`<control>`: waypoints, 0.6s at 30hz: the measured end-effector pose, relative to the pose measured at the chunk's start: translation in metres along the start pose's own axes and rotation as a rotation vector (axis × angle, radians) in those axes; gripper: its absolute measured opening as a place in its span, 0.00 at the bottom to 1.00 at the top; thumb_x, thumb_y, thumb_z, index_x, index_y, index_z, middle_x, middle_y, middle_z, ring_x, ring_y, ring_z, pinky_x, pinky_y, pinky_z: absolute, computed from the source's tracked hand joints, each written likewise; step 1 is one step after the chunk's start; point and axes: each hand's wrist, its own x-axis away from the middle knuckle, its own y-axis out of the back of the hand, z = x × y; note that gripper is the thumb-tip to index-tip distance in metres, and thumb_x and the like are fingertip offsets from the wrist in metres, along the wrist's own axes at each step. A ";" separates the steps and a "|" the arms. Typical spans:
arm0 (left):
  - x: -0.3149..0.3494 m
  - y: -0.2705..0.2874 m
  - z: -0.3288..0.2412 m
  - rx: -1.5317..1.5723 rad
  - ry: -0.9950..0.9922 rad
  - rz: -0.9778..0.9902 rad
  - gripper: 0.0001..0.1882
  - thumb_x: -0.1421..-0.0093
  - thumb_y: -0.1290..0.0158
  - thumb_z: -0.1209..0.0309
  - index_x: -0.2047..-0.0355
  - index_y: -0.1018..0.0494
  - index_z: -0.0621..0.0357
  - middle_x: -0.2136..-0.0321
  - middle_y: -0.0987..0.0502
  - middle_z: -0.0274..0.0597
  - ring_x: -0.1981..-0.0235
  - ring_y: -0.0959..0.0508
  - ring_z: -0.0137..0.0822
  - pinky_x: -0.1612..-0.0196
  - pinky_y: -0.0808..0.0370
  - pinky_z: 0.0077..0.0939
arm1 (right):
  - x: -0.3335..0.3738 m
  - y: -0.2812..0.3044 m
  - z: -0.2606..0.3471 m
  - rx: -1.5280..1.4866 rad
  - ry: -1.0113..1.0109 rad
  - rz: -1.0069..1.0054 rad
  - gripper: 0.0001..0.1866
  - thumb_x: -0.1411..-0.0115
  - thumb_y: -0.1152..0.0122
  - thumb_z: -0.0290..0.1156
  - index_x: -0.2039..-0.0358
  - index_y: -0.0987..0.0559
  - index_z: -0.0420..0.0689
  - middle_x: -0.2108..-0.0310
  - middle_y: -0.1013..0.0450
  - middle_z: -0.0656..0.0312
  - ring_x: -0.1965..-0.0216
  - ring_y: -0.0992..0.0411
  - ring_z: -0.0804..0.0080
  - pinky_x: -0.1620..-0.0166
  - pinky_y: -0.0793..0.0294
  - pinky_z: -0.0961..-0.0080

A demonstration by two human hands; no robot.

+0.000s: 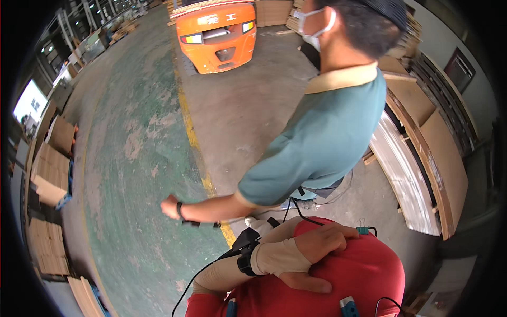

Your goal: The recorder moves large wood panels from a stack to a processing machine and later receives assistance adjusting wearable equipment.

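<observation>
My left hand (319,248) lies across the front of my red shirt (369,264), its thumb spread out and its fingers slightly bent. A beige sleeve (280,257) covers that forearm and part of the palm, and a black strap (246,260) circles the wrist. Close to the fingertips, a teal binder clip (363,230) grips the shirt; whether the fingers touch it I cannot tell. Nothing shows held in this hand. My right hand is out of the picture. Two blue-grey clip-like pieces, one of them a small cylinder (348,305), sit lower on my shirt.
A co-worker in a teal shirt (322,137) stands just ahead, one forearm (211,208) reaching left. Beyond is an orange forklift (216,39). Cardboard stacks (51,174) line the left; long boards (406,169) stand at right. A yellow line (191,132) crosses the floor.
</observation>
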 end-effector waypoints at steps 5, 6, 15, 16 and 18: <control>0.012 0.053 0.005 0.126 0.047 0.099 0.34 0.56 0.33 0.49 0.64 0.37 0.62 0.49 0.31 0.56 0.56 0.26 0.53 0.56 0.27 0.38 | 0.006 0.037 -0.057 0.056 -0.030 -0.161 0.27 0.35 0.44 0.50 0.48 0.28 0.38 0.56 0.31 0.57 0.60 0.34 0.72 0.58 0.34 0.76; 0.014 0.062 0.005 0.130 0.015 0.105 0.33 0.57 0.32 0.50 0.65 0.37 0.62 0.51 0.30 0.55 0.58 0.26 0.52 0.57 0.27 0.38 | 0.007 0.040 -0.075 0.070 -0.051 -0.183 0.28 0.35 0.44 0.50 0.48 0.29 0.38 0.55 0.31 0.57 0.59 0.34 0.71 0.57 0.34 0.76; 0.107 0.114 0.025 0.053 0.266 -0.029 0.20 0.46 0.36 0.67 0.56 0.31 0.60 0.55 0.28 0.49 0.54 0.27 0.46 0.49 0.30 0.35 | -0.006 0.004 -0.194 0.127 -0.206 -0.224 0.30 0.35 0.45 0.50 0.47 0.31 0.33 0.48 0.33 0.52 0.49 0.34 0.69 0.48 0.34 0.73; 0.114 0.121 0.036 -0.061 0.276 -0.068 0.21 0.46 0.36 0.69 0.56 0.31 0.59 0.55 0.28 0.48 0.52 0.28 0.46 0.48 0.31 0.34 | -0.008 -0.002 -0.203 0.119 -0.217 -0.222 0.31 0.35 0.46 0.50 0.47 0.31 0.33 0.47 0.34 0.51 0.48 0.34 0.68 0.47 0.34 0.72; 0.137 0.136 0.061 -0.207 0.358 -0.060 0.21 0.45 0.37 0.67 0.55 0.31 0.59 0.54 0.27 0.49 0.52 0.27 0.47 0.47 0.31 0.36 | -0.011 -0.007 -0.217 0.070 -0.242 -0.198 0.31 0.35 0.46 0.50 0.47 0.32 0.32 0.46 0.34 0.50 0.46 0.34 0.68 0.45 0.34 0.72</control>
